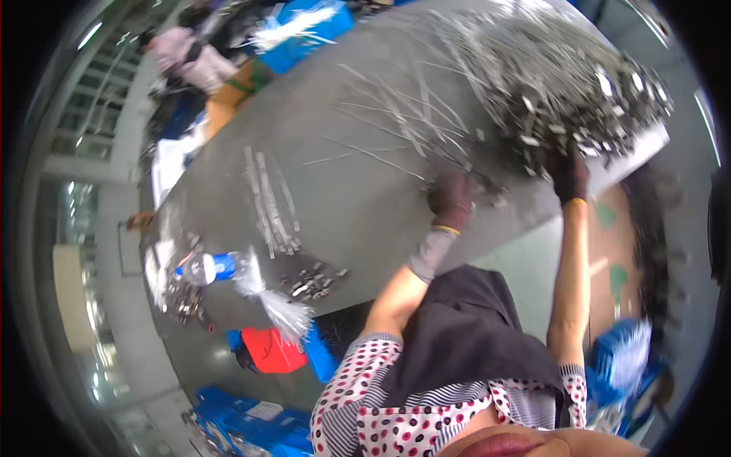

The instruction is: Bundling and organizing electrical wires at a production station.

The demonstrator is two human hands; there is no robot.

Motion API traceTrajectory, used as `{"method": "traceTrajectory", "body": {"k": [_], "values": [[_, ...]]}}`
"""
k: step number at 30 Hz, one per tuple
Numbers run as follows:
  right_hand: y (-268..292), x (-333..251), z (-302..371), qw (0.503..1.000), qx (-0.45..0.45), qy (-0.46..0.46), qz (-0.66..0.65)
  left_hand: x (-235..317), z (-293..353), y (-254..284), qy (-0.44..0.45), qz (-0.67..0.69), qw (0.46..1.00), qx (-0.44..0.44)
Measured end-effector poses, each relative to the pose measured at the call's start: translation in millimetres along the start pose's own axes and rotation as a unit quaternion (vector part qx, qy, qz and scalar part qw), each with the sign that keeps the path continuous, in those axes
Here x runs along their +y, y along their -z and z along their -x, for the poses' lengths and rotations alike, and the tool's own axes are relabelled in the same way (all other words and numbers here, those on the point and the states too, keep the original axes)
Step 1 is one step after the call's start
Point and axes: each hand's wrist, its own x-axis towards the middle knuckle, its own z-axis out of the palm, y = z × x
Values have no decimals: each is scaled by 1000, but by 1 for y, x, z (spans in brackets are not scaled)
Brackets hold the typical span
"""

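Note:
Both of my hands are in dark gloves. My left hand (pixel 451 199) is over the table near its front edge, beside a few loose thin strips (pixel 384 158); blur hides its fingers. My right hand (pixel 569 177) reaches into the near edge of a big pile of thin silvery strips (pixel 525 72) with small blocky ends. Those ends cover its fingertips, so what it grips cannot be seen. Small dark pieces (pixel 491 189) lie between the two hands on the grey table (pixel 327 206).
On the left of the table are a bundle of flat strips (pixel 270 206), small metal pieces (pixel 312 282), a blue-labelled bottle (pixel 213 269) and clear thin strips (pixel 285 312). A blue bin (pixel 304 34) stands at the far edge. Another person (pixel 190 57) is at far left. Blue crates (pixel 251 423) stand below.

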Motion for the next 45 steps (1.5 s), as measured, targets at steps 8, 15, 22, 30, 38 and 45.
{"method": "traceTrajectory", "body": {"k": [8,15,22,30,38,45], "values": [[28,-9,53,976,15,65,209,9,13,9,119,454,852,-233],[19,-28,161,996,66,-55,-25,61,33,-8,94,587,733,-330],[76,-17,318,962,86,-197,167,133,51,-39,83,704,582,-398],[145,59,463,912,166,-317,200,111,49,-33,123,755,551,-333],[184,103,508,899,205,-317,223,91,28,-8,90,772,589,-221],[180,84,479,887,208,-340,234,66,30,-9,128,759,611,-182]]}}
